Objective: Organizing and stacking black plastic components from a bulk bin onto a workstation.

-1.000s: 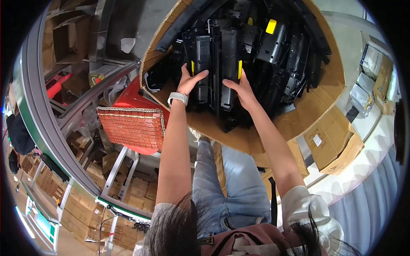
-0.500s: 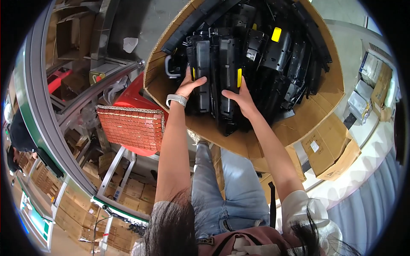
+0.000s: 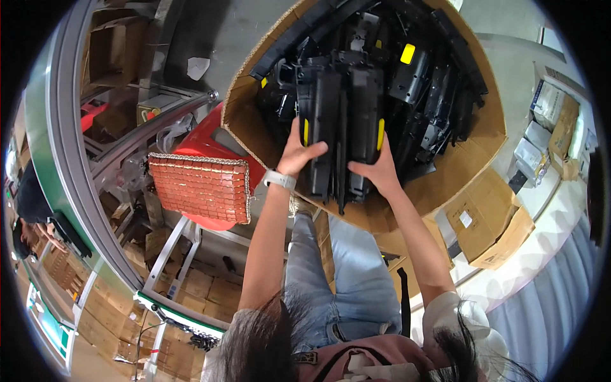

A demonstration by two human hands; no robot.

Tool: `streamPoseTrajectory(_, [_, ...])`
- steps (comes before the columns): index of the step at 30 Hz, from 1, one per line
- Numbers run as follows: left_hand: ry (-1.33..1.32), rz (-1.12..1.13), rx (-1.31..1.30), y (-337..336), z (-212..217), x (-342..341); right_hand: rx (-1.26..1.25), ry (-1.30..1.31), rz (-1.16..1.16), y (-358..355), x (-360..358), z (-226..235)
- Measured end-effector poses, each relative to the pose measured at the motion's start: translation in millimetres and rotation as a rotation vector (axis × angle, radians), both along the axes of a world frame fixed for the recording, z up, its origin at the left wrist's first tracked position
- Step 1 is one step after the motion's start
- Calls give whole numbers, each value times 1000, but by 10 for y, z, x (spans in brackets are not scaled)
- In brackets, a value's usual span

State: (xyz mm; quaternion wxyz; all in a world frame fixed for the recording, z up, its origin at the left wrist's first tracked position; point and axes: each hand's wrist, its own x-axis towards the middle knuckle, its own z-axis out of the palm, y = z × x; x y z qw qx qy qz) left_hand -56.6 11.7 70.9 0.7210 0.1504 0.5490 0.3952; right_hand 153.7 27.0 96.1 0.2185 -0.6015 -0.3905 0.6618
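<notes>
Two long black toner cartridges stand side by side between my hands, the left cartridge (image 3: 323, 127) and the right cartridge (image 3: 364, 130), each with a yellow patch on its outer side. My left hand (image 3: 302, 153) grips the left one near its lower end, thumb on the upper face and fingers hidden along its side. In the same way my right hand (image 3: 379, 169) is closed on the right one. Both cartridges are raised over the near part of a large cardboard box (image 3: 439, 188), which holds several more black cartridges (image 3: 433, 89).
Left of the box is a red stool (image 3: 216, 137) with a woven red cushion (image 3: 200, 188). A metal-framed bench (image 3: 63, 127) runs along the far left, where another person's hand (image 3: 51, 235) shows. Smaller cartons (image 3: 490, 216) sit to the right.
Both hands have come up and nearer to me, slightly to the right, with the two cartridges. The cartridges look larger now and more of the box's contents shows at their left.
</notes>
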Motion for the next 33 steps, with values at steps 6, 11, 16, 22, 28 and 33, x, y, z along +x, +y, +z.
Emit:
streamPoseTrajectory(6, [-176, 144, 119, -586, 1139, 217, 17, 11, 83, -394, 247, 1354])
streamPoseTrajectory(11, [-181, 141, 74, -1790, 2022, 130, -65, 36, 586, -840, 563, 2353])
streamPoseTrajectory(16, [58, 287, 132, -2737, 2519, 93, 98, 183, 863, -1066, 68, 2695])
streamPoseTrajectory(22, [120, 854, 346, -3309, 2838, 7, 9, 375, 1126, -1191, -849, 2758])
streamPoseTrajectory(28, [358, 1371, 475, -4064, 3348, -231, -31, 661, 1418, -1926, -2131, 3010])
streamPoseTrajectory(33, [549, 1731, 364, -4944, 3630, -397, 14, 710, 1778, -2882, -3140, 3179])
